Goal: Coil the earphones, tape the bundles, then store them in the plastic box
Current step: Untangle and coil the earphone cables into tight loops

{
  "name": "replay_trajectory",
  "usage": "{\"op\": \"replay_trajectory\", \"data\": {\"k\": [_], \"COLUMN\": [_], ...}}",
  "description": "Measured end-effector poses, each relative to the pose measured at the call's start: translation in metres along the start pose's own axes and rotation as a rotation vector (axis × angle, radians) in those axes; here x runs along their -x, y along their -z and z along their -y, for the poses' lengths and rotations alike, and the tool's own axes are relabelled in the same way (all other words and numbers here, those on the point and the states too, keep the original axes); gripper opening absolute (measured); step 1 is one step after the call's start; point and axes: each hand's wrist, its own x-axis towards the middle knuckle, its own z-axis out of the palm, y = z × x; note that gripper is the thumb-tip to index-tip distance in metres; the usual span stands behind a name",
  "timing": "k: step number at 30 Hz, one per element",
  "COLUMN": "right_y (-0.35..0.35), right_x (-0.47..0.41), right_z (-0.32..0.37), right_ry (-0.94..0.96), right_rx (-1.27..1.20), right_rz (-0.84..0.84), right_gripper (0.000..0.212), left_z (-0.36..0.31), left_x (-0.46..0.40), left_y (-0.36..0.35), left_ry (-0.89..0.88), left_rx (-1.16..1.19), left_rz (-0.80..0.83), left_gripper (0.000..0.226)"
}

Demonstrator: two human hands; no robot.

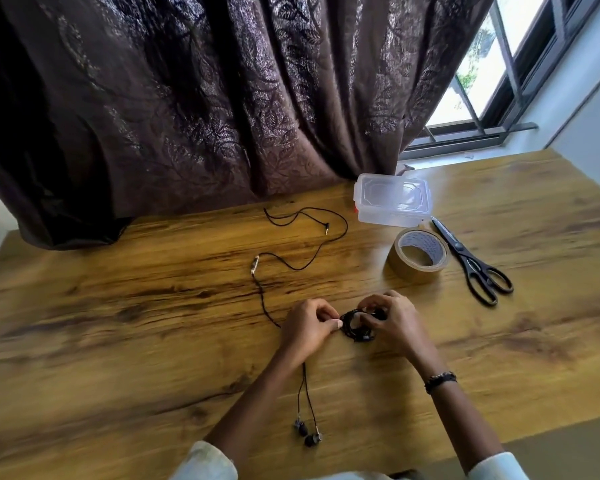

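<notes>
A small black coil of earphones (pixel 356 325) is pinched between both grips just above the bench (pixel 118 306): the left hand (pixel 309 327) at its left edge, the right hand (pixel 390 323) curled over its right side. The loops should be kept tight and equal, with slack fed in gradually. The uncoiled earphone cable (pixel 291 237) runs away toward the curtain, its earbuds (pixel 307 433) lying nearest the person. The plastic box (pixel 394 199) stands closed beyond the tape roll (pixel 418 254).
</notes>
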Motion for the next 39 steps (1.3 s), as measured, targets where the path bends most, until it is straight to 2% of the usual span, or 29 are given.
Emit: {"op": "replay_trajectory", "data": {"k": [5, 12, 16, 20, 26, 29, 32, 35, 39], "right_y": [0.002, -0.002, -0.011, -0.024, -0.040, -0.039, -0.029, -0.023, -0.030], "right_x": [-0.005, -0.073, -0.124, -0.160, -0.178, -0.174, -0.150, -0.111, -0.048], "right_z": [0.021, 0.079, 0.091, 0.082, 0.076, 0.083, 0.108, 0.138, 0.163], "right_ry": [0.065, 0.232, 0.172, 0.098, 0.093, 0.040, 0.033, 0.204, 0.430], "right_rx": [-0.069, -0.024, 0.066, 0.206, 0.230, 0.116, -0.176, -0.344, -0.436], "right_rz": [-0.082, -0.209, -0.250, -0.171, -0.150, -0.139, -0.253, -0.364, -0.347], "right_gripper": [0.025, 0.011, 0.016, 0.022, 0.022, 0.016, 0.008, 0.010, 0.025], "left_z": [0.010, 0.010, 0.012, 0.016, 0.027, 0.028, 0.027, 0.019, 0.003], "left_x": [0.001, -0.017, -0.035, -0.045, -0.046, -0.045, -0.043, -0.039, -0.026], "left_y": [0.016, 0.067, 0.086, 0.094, 0.095, 0.095, 0.096, 0.101, 0.115], "left_ry": [-0.044, -0.066, -0.022, 0.019, 0.047, 0.065, 0.067, 0.059, 0.061], "left_rx": [0.126, 0.332, 0.406, 0.463, 0.487, 0.500, 0.494, 0.552, 0.703], "left_rz": [-0.055, -0.234, -0.282, -0.292, -0.280, -0.277, -0.263, -0.273, -0.316], "left_gripper": [0.013, 0.011, 0.009, 0.010, 0.010, 0.009, 0.013, 0.018, 0.022]}}
